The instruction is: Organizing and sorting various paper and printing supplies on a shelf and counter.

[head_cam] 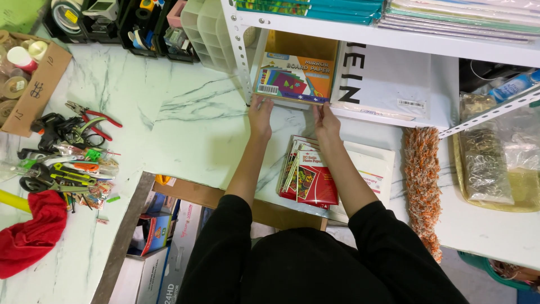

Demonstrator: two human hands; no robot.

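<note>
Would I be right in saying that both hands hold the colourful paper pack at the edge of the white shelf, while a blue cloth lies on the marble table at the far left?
Not quite: the cloth is red, not blue, as the head view shows. The rest holds: the left hand and right hand hold the colourful paper pack at the edge of the white shelf, and the cloth lies on the marble table at the far left.

Colourful paper pack, flat, on white shelf.
</note>
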